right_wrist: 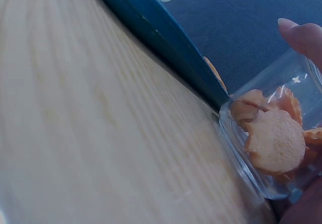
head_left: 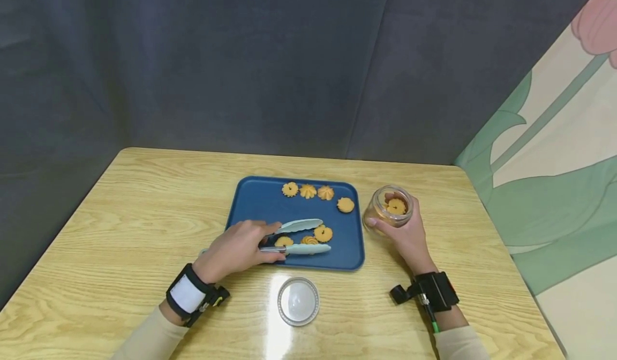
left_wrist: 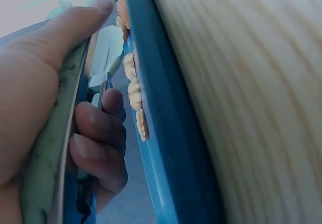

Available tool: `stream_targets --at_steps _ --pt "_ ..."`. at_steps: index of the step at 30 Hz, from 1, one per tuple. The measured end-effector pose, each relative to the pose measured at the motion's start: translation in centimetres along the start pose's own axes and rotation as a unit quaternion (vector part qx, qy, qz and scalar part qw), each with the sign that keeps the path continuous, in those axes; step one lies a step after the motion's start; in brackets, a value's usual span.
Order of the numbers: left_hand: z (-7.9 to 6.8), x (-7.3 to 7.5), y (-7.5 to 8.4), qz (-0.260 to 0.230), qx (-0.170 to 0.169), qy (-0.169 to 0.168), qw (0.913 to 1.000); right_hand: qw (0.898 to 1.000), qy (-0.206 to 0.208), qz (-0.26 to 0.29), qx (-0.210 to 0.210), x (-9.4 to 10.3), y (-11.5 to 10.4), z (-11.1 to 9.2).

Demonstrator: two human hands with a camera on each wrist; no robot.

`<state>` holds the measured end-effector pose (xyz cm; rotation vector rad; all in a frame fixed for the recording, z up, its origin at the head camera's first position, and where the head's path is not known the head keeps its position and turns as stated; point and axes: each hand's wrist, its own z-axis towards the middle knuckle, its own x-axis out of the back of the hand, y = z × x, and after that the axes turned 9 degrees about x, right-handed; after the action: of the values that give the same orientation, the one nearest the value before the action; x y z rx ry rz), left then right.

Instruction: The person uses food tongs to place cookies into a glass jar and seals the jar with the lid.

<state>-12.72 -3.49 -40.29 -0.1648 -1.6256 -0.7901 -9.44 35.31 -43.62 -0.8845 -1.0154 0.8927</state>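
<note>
My left hand (head_left: 241, 245) grips a pair of pale green tongs (head_left: 301, 225) over the left part of a blue tray (head_left: 260, 196). The tong tips are spread, with a few cookies (head_left: 323, 233) lying between and beside them on the tray. In the left wrist view, fingers (left_wrist: 95, 153) curl round the tong arms. Beside the tray's right edge, my right hand (head_left: 405, 237) holds a clear glass jar (head_left: 373, 212) by its side. The jar's mouth faces up, and several cookies (right_wrist: 276, 141) rest inside it.
Along the tray's far side lie more flower-shaped cookies (head_left: 308, 191), one of them (head_left: 345, 205) near the right corner. A round clear lid (head_left: 298, 301) sits on the wooden table (head_left: 144, 204) in front of the tray. A dark curtain (head_left: 241, 70) hangs behind the table.
</note>
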Motion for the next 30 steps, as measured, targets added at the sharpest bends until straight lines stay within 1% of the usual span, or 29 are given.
stream_targets --at_steps 5,11,24,30 --pt "-0.4 0.1 -0.1 -0.002 -0.012 -0.001 0.9999 1.0 0.001 -0.001 0.002 0.0 0.0 0.0" --pt "-0.7 -0.2 -0.3 0.0 -0.007 -0.008 0.9999 1.0 0.0 -0.002 0.003 0.1 0.0 0.0" --pt "-1.4 0.1 -0.9 0.026 -0.02 0.024 0.9992 1.0 -0.001 -0.002 -0.006 -0.1 0.1 0.0" --pt "-1.4 0.1 -0.9 0.031 -0.036 0.027 0.9985 1.0 0.001 0.0 -0.002 -0.1 0.1 0.0"
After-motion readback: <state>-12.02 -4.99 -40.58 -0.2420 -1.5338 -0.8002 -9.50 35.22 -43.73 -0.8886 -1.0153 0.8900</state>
